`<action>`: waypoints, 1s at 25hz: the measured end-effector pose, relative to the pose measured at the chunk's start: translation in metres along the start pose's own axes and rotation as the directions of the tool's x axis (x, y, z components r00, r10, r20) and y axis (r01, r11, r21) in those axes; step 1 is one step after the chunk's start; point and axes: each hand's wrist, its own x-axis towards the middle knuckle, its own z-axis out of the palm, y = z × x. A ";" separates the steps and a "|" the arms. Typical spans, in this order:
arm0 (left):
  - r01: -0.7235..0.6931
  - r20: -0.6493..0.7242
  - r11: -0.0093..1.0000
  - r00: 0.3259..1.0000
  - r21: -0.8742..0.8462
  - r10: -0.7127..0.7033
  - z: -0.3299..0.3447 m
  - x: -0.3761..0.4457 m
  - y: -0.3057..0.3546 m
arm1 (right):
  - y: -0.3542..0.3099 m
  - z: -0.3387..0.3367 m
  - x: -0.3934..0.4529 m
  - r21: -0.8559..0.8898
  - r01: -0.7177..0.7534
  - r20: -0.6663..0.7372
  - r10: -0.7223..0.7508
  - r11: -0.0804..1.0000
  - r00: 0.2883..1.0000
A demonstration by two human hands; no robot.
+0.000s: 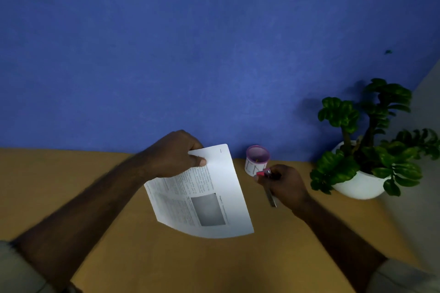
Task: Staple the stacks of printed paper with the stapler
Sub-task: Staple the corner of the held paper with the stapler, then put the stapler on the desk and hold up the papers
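My left hand (177,154) grips the far left corner of a stack of printed paper (209,197) and holds it above the wooden table (166,261). The top sheet carries text and a grey picture. A short way to the right of the paper's edge, my right hand (284,184) is closed around a small stapler (267,178) with a pink top and a metal base. The pink end points toward the paper, and the metal base sticks out below my palm. Stapler and paper do not touch.
A small pink-rimmed white cup (257,160) stands by the blue wall (214,43), just behind the stapler. A green plant in a white bowl-shaped pot (364,185) sits at the right end of the table.
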 end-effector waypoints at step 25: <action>0.008 -0.112 0.595 0.980 -0.804 -0.165 0.057 -0.012 -0.051 | 0.067 0.029 -0.019 0.386 -0.206 0.206 0.134 0.899 0.969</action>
